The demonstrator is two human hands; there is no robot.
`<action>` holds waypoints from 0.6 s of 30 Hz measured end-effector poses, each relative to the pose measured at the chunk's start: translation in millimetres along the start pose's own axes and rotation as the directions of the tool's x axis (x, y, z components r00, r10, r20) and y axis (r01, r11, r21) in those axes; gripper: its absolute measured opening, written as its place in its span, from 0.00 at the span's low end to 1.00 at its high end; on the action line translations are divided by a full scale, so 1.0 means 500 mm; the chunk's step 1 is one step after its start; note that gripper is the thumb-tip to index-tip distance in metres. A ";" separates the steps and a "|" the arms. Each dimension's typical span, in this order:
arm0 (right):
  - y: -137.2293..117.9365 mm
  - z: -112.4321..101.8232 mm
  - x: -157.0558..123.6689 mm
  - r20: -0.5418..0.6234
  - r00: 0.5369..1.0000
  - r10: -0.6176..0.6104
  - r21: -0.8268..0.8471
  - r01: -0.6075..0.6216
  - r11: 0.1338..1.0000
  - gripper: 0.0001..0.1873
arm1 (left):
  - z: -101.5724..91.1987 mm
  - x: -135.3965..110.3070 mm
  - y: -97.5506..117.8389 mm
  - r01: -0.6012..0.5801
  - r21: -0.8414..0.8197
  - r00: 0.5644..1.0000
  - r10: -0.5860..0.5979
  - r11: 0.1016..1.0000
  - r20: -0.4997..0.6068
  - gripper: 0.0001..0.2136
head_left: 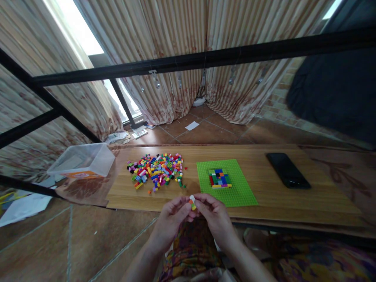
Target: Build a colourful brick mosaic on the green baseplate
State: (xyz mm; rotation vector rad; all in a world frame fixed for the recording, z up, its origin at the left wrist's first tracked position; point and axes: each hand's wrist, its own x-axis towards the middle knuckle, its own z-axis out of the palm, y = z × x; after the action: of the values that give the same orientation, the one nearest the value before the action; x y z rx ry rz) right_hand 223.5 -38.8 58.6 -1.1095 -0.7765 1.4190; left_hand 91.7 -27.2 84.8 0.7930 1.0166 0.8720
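Between my two hands, just over the near edge of the wooden board, is a small cluster of toy bricks (192,202) in white, orange and yellow. My left hand (175,213) pinches it from the left. From the other side, the thumb and fingers of my right hand (212,211) close on the same bricks. Ahead and to the right lies a green baseplate (243,192), carrying a low multicoloured brick build (220,179) with a yellow row along its near side. A pile of loose bricks (158,169) spreads on the board ahead and to the left.
A black phone (288,170) lies on the right of the wooden board (190,156). Left of the brick pile stands a clear plastic box (85,158). A black metal bar (205,59) crosses beyond the board, before striped curtains (164,35).
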 end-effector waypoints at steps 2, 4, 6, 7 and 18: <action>-0.006 0.004 -0.008 -0.007 1.000 0.026 0.062 -0.026 0.998 0.14 | 0.006 -0.006 -0.005 -0.068 0.058 0.998 0.068 0.996 0.007 0.16; -0.011 0.004 -0.015 0.007 1.000 0.014 0.060 -0.014 0.998 0.14 | 0.010 -0.010 -0.010 -0.119 0.113 0.993 0.120 0.986 -0.003 0.14; -0.016 0.000 -0.019 0.030 0.999 -0.021 0.001 0.021 1.000 0.15 | 0.012 -0.012 -0.013 -0.139 0.174 0.990 0.142 0.975 -0.002 0.12; -0.017 -0.003 -0.020 0.041 0.998 -0.044 -0.049 0.046 0.998 0.15 | 0.013 -0.013 -0.014 -0.141 0.204 0.990 0.143 0.969 0.005 0.11; -0.001 -0.005 -0.018 -0.104 0.993 -0.057 -0.103 0.046 0.994 0.12 | 0.036 -0.003 -0.041 -0.125 0.171 0.985 0.143 0.977 -0.095 0.13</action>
State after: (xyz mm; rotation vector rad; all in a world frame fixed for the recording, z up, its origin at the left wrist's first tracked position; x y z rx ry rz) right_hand 225.5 -47.8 60.0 -1.2238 -0.8012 1.2780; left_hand 112.9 -40.0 73.1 0.9717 1.1510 0.9627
